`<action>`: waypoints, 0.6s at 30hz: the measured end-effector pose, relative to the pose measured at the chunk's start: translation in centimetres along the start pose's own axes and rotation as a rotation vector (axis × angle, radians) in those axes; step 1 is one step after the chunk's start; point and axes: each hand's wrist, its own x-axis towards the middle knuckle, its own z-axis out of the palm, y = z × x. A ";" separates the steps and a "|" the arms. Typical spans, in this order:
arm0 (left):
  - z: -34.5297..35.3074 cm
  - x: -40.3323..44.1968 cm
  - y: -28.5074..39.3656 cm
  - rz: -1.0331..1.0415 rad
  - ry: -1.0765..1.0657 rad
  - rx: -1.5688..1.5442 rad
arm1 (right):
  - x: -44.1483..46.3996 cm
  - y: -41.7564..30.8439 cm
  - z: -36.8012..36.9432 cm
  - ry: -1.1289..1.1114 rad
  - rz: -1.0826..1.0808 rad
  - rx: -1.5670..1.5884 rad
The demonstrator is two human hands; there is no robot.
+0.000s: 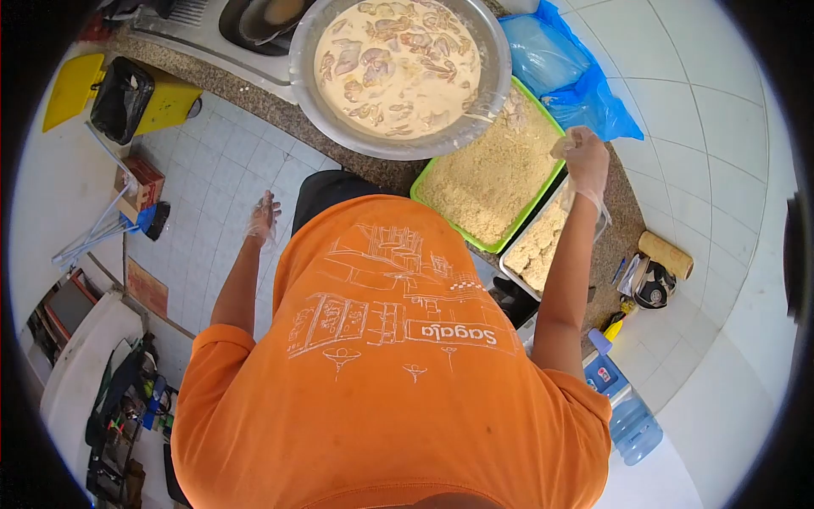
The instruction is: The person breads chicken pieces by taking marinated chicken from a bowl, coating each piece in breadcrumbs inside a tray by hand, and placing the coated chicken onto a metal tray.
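Speckled counter [626, 204] meets tiles [721, 110]; left hand [264, 217] half-spread, empty; right hand [587, 159] curled, contents unclear.

Head-Worn Camera Looks Down Over Counter [627, 219]

A wide lens, worn on the person's head, faces forward and steeply down, with the orange shirt [381, 424] looming nearest across the lower centre of the frame, its lettering [458, 332] upside down. Farther off, a metal basin [394, 148] at top centre and a green tray [531, 200] right of centre are seen from above. The left hand [264, 214], left of centre, and the right hand [585, 157], upper right, both fall inside the view. Tiled floor [222, 153] lies beyond at upper left, white wall tiles [704, 170] bow along the right, and black curves close off the corners
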 end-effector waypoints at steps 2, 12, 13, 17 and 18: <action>0.5 -0.2 0.6 0.016 0.001 0.021 | 1.3 0.7 3.1 0.003 -0.069 -0.053; 0.5 -2.1 -1.1 0.013 0.033 0.029 | 1.1 -17.0 13.5 -0.352 -0.723 0.175; 0.3 -2.2 -1.5 0.009 0.043 0.029 | 0.5 -18.7 14.4 -0.505 -0.762 0.036; -0.4 -2.6 -3.2 -0.005 0.064 -0.025 | -1.8 -21.2 15.7 -0.550 -0.724 -0.245; -0.6 -2.7 -3.7 -0.016 0.072 -0.037 | -1.4 -21.2 15.2 -0.589 -0.768 -0.337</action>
